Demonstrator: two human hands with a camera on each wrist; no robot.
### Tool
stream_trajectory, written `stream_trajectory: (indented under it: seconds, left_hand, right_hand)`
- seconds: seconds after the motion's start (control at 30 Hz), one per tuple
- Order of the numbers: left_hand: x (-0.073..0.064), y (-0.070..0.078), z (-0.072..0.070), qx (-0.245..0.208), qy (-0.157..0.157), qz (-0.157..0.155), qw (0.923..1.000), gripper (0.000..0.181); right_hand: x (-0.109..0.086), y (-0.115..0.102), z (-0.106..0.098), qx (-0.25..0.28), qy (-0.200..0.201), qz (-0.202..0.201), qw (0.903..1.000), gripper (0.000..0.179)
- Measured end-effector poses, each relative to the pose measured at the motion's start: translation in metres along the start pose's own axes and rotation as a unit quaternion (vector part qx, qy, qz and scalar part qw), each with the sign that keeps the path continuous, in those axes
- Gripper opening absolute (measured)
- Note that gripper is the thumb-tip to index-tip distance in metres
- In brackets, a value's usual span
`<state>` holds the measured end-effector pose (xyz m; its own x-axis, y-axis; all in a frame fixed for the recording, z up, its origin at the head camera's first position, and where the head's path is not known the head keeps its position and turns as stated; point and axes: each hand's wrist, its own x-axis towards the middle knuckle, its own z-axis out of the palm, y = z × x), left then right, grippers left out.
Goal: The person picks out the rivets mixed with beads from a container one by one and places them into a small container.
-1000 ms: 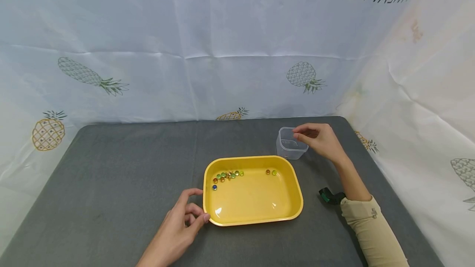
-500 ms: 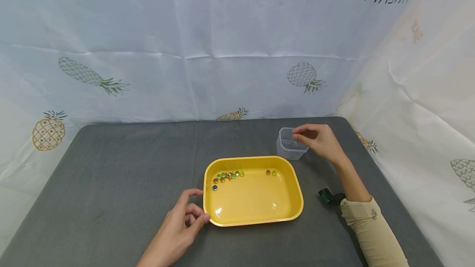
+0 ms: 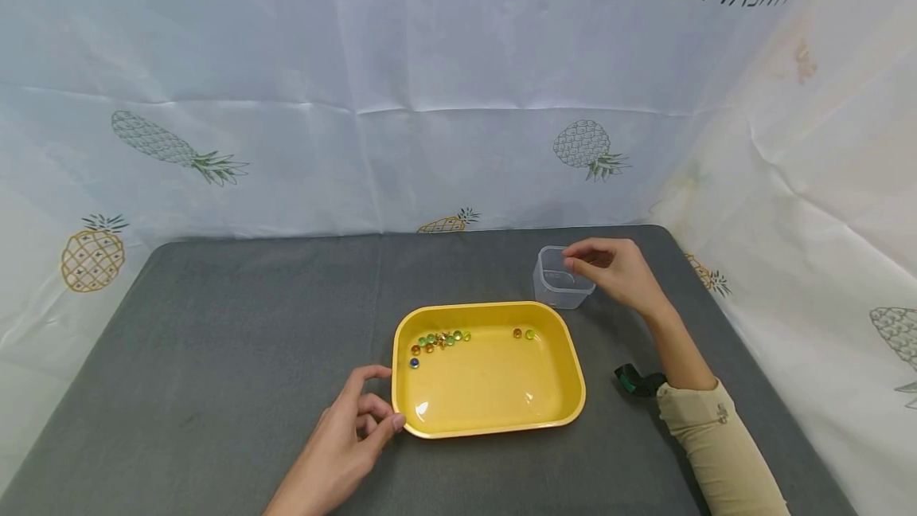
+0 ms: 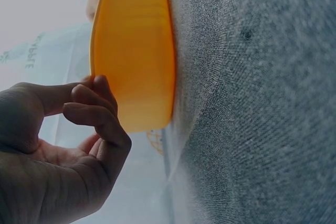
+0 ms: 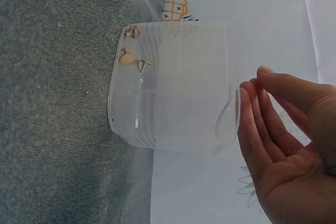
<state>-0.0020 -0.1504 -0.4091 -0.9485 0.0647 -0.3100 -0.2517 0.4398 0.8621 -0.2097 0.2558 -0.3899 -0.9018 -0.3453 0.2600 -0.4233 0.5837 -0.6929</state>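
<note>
A yellow tray (image 3: 494, 428) lies on the grey table. My left hand (image 3: 340, 440) holds its near left corner, thumb on the rim and curled fingers against the outer wall (image 4: 134, 51). Several glass marbles (image 3: 431, 338) are grouped at the tray's back left, with small gold pieces (image 3: 442, 339) among them. Two more marbles (image 3: 529, 334) sit at the back right. My right hand (image 3: 619, 273) is over the rim of a clear plastic container (image 3: 562, 298), thumb and fingertips slightly apart with nothing visible between them. Small gold round-headed pieces (image 5: 127, 56) lie in the container's bottom.
A black strap-like object (image 3: 640, 381) is at my right wrist, close over the grey table (image 3: 236, 357). White cloth (image 3: 458, 166) printed with pineapples hangs behind the table and along its right side.
</note>
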Motion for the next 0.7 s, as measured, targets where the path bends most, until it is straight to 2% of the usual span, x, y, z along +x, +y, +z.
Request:
stream_trajectory:
  seconds: [0.7]
  left_hand:
    - [-0.001,0.000,-0.002,-0.007,-0.008,0.002,0.9999,0.057]
  right_hand:
    - [0.000,-0.011,0.000,0.015,-0.007,-0.005,0.9999,0.018]
